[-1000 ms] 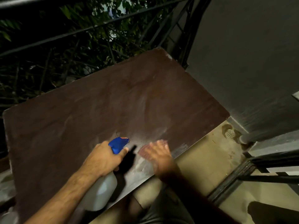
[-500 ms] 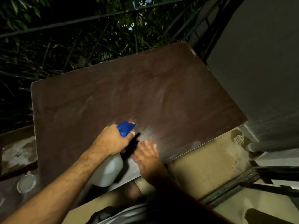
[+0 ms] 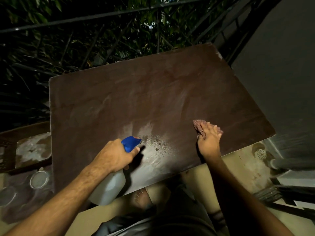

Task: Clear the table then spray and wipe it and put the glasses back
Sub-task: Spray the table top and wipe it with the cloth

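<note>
The dark brown table [image 3: 153, 92] fills the middle of the view, streaked with wipe marks. My left hand [image 3: 115, 155] grips a white spray bottle [image 3: 109, 188] with a blue head [image 3: 130, 143], its nozzle pointing right over the near edge. A patch of wet droplets [image 3: 156, 145] lies just right of the nozzle. My right hand [image 3: 208, 140] presses flat on a reddish patterned cloth [image 3: 198, 126] near the table's right front edge. Two glasses [image 3: 39, 179] stand on a low surface at the lower left.
A black railing [image 3: 102, 16] with foliage behind runs along the back. A grey wall [image 3: 281, 74] borders the table on the right. A worn stool or crate [image 3: 32, 149] stands left of the table. A floor drain [image 3: 260, 153] lies at the right.
My right hand has slid the cloth to the right along the table's front. Fresh spray droplets now show beside the nozzle. The view has shifted left.
</note>
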`<state>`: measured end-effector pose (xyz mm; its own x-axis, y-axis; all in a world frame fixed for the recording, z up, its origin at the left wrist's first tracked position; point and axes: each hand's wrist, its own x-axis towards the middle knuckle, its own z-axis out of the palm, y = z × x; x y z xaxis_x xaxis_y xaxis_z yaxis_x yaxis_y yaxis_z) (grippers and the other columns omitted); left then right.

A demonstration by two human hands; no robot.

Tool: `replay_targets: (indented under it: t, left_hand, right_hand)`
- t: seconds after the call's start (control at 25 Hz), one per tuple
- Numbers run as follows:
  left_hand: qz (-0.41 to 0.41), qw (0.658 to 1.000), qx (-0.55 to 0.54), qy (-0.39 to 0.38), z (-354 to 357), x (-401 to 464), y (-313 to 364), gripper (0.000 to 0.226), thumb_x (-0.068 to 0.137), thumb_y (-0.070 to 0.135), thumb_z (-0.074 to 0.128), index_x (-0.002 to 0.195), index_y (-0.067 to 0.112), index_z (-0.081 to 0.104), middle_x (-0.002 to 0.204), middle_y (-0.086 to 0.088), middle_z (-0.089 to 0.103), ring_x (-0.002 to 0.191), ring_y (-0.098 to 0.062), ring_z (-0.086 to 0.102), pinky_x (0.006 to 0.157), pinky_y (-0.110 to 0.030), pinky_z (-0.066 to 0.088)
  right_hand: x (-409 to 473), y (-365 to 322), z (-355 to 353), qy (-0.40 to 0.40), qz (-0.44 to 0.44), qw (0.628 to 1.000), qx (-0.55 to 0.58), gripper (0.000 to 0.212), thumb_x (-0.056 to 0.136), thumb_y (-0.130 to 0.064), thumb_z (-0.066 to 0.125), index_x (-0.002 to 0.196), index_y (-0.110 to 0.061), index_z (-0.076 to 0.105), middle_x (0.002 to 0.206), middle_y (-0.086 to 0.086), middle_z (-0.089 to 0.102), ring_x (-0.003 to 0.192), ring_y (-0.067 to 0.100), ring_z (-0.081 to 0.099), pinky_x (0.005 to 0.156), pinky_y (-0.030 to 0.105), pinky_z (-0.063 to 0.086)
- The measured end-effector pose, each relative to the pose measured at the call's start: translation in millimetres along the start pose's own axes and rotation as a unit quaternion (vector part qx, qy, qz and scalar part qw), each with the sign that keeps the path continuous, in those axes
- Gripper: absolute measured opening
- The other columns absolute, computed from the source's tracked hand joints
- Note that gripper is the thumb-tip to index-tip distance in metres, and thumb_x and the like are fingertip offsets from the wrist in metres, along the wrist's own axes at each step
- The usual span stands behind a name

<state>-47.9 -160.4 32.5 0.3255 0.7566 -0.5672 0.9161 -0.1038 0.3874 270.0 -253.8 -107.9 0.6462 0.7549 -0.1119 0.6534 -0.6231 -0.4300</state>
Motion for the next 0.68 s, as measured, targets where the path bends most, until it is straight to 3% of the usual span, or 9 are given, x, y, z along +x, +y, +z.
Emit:
replay_targets:
  t: [0.12, 0.2, 0.32, 0.36, 0.44, 0.56, 0.68]
  left_hand:
    - [-0.022, 1.000, -0.013, 0.013, -2, -6, -7, 0.044, 0.093, 0.054, 0.059, 0.083, 0.013, 0.072, 0.057, 0.003, 0.075, 0.061, -0.009, 0.073, 0.070, -0.029, 0.057]
    - [-0.043, 0.998, -0.027, 0.033, -6, -7, -10, 0.044, 0.091, 0.056, 0.059, 0.085, 0.014, 0.072, 0.058, 0.004, 0.076, 0.060, -0.008, 0.073, 0.072, -0.031, 0.059]
    - [-0.066, 0.995, -0.048, 0.058, -11, -9, -9, 0.043, 0.090, 0.054, 0.061, 0.088, 0.014, 0.073, 0.059, 0.004, 0.077, 0.056, -0.005, 0.072, 0.071, -0.030, 0.059]
    - [-0.070, 0.994, -0.056, 0.064, -12, -10, -7, 0.040, 0.090, 0.053, 0.062, 0.091, 0.015, 0.073, 0.063, 0.004, 0.078, 0.053, -0.004, 0.072, 0.072, -0.030, 0.059]
    - [-0.077, 0.991, -0.073, 0.078, -15, -15, -2, 0.031, 0.091, 0.050, 0.064, 0.093, 0.020, 0.071, 0.068, 0.007, 0.079, 0.049, -0.002, 0.071, 0.075, -0.031, 0.059]
    - [-0.082, 0.991, -0.061, 0.082, -14, -26, 5, 0.032, 0.092, 0.047, 0.064, 0.084, 0.017, 0.073, 0.067, 0.007, 0.078, 0.050, -0.002, 0.071, 0.073, -0.028, 0.058]
    - [-0.085, 0.994, -0.049, 0.057, -5, -34, 7, 0.031, 0.094, 0.048, 0.062, 0.090, 0.018, 0.073, 0.066, 0.004, 0.079, 0.051, 0.000, 0.071, 0.068, -0.025, 0.056]
  right_hand:
    - [-35, -36, 28, 0.000, -0.030, 1.000, 0.001, 0.058, 0.090, -0.018, 0.048, 0.147, -0.018, 0.041, 0.158, 0.009, 0.026, 0.148, 0.032, 0.013, 0.119, 0.047, -0.005]
    - [-71, -63, 51, -0.035, -0.132, 0.991, 0.000, 0.060, 0.085, -0.024, 0.036, 0.144, -0.018, 0.047, 0.155, 0.009, 0.033, 0.145, 0.036, 0.022, 0.119, 0.050, -0.001]
    - [-118, -89, 70, -0.155, -0.347, 0.924, -0.050, 0.067, 0.081, -0.025, 0.034, 0.148, -0.025, 0.038, 0.158, 0.002, 0.026, 0.148, 0.028, 0.012, 0.120, 0.052, -0.002]
    - [-122, -89, 69, -0.177, -0.383, 0.905, -0.054, 0.068, 0.081, -0.024, 0.034, 0.149, -0.026, 0.036, 0.158, 0.000, 0.026, 0.149, 0.025, 0.011, 0.120, 0.051, -0.002]
    - [-101, -77, 60, -0.165, -0.369, 0.914, -0.045, 0.068, 0.081, -0.022, 0.036, 0.148, -0.028, 0.037, 0.158, -0.001, 0.027, 0.149, 0.024, 0.013, 0.120, 0.044, -0.006]
    - [-43, -42, 37, -0.106, -0.247, 0.962, -0.055, 0.070, 0.078, -0.021, 0.029, 0.147, -0.029, 0.041, 0.157, 0.002, 0.031, 0.147, 0.027, 0.019, 0.120, 0.045, -0.003]
    - [10, -6, 4, -0.049, -0.153, 0.986, -0.049, 0.058, 0.087, -0.014, 0.047, 0.146, -0.017, 0.044, 0.154, 0.012, 0.035, 0.145, 0.033, 0.022, 0.119, 0.053, 0.007]
